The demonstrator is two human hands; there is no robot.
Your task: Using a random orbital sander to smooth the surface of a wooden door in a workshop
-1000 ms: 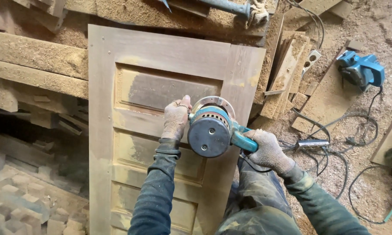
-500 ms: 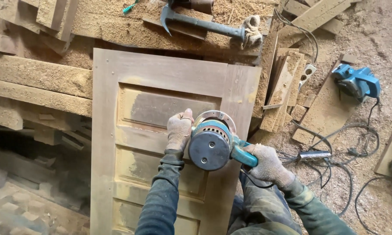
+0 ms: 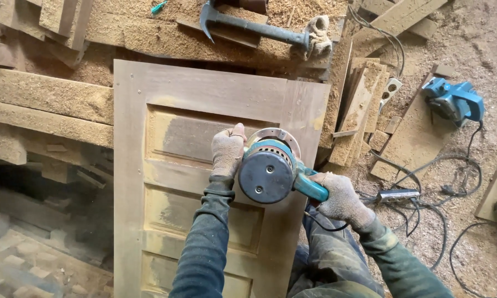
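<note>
A teal and grey disc sander (image 3: 269, 168) rests on a panelled wooden door (image 3: 165, 94) that lies flat in front of me. My gloved left hand (image 3: 227, 152) presses on the sander's left side, beside the top recessed panel (image 3: 190, 137). My gloved right hand (image 3: 339, 197) grips the sander's teal handle at the door's right edge. Its black cord runs down past my knee.
A claw hammer (image 3: 254, 27) lies on sawdust-covered boards behind the door. A blue power planer (image 3: 453, 100) sits on a board at the right. Cables and a power strip (image 3: 397, 194) trail over the sawdust floor. Timber stacks (image 3: 38, 99) lie left.
The view has shifted so the door and sander sit slightly lower in frame; both hands keep the same hold on the sander, which stays at the right end of the top panel.
</note>
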